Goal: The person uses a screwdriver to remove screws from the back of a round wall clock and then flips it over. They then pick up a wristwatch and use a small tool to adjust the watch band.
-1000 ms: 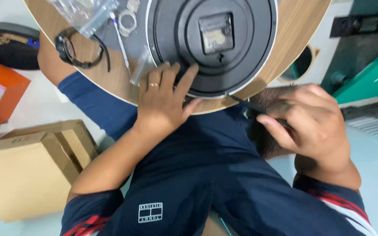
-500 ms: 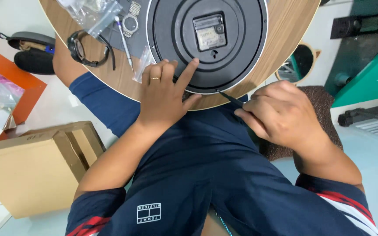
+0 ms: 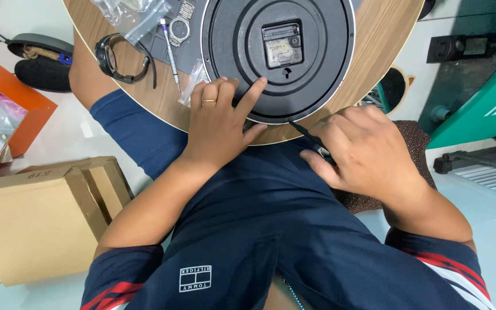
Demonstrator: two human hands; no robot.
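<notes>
Left of the black clock back [image 3: 276,57], a wristwatch [image 3: 113,57], screwdriver [image 3: 170,51] and plastic bags [image 3: 130,14] crowd the surface [image 3: 374,63]; right of it, bare wood lies open.

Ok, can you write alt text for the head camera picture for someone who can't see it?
A person's left hand rests on the black back of a round wall clock lying face down on a round wooden table, while the right hand holds a thin black tool at the clock's edge. A wristwatch, small screwdriver and plastic bags lie nearby.
</notes>
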